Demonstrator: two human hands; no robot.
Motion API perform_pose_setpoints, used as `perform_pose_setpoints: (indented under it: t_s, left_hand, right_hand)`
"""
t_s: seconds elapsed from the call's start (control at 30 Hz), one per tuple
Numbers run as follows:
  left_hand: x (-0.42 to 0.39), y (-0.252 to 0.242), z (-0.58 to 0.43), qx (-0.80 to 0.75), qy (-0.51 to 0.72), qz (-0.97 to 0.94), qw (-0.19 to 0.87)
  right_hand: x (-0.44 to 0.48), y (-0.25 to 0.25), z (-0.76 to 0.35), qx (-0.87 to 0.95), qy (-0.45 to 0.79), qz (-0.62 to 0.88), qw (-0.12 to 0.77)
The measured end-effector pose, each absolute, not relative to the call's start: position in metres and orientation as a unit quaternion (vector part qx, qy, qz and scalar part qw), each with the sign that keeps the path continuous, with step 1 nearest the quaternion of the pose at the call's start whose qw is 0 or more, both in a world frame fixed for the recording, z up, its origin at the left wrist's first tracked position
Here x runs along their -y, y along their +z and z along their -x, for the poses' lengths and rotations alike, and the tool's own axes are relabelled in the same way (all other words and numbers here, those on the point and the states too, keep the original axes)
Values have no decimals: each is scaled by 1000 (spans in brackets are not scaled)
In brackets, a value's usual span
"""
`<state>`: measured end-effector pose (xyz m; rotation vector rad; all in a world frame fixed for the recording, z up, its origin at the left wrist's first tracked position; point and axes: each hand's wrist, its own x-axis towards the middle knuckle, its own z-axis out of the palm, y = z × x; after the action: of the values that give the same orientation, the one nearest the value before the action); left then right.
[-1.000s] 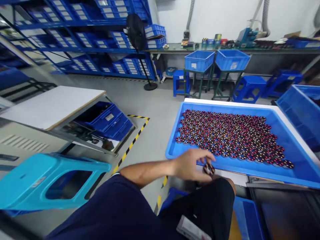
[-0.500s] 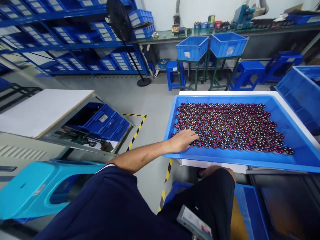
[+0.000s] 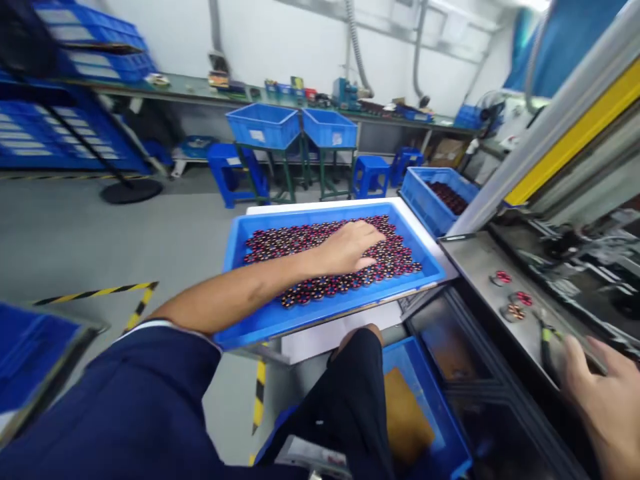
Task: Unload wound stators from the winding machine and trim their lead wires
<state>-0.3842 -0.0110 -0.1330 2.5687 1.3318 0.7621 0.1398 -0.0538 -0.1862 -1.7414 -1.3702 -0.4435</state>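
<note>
Over toward the right end of the blue tray (image 3: 330, 310), the head view is showing the person's left hand (image 3: 347, 248) sitting palm-down above the packed round parts (image 3: 300, 235). Fingers are curling loosely, but their tips are hiding whatever's beneath, so can't tell if they're grasping a part or just touching.

Position-wise, the parts are lying directly under that hand, way nearer to it than to the right one. Tray's long axis is running sideways, left end slightly closer to the person, with the forearm crossing over its near edge.

Off past the tray's right edge, the right hand (image 3: 610, 393) is hanging blurry over the metal worktop (image 3: 465, 253), fingers half bent; can't tell if it's gripping anything. Pliers (image 3: 546, 337) are lying just beside its thumb, near the worktop's left edge, with three loose parts (image 3: 523, 298) sitting beyond them.
</note>
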Motion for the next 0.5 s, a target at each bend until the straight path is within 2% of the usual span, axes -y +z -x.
perform_pose_setpoints:
  t_s: [0.23, 0.5]
  left_hand:
    - [-84, -113, 188, -415, 250, -846, 222]
    - [-80, -104, 101, -295, 250, -834, 394]
  right_hand:
    - [72, -183, -151, 556, -333, 600, 470]
    - [91, -164, -130, 590, -361, 544, 476]
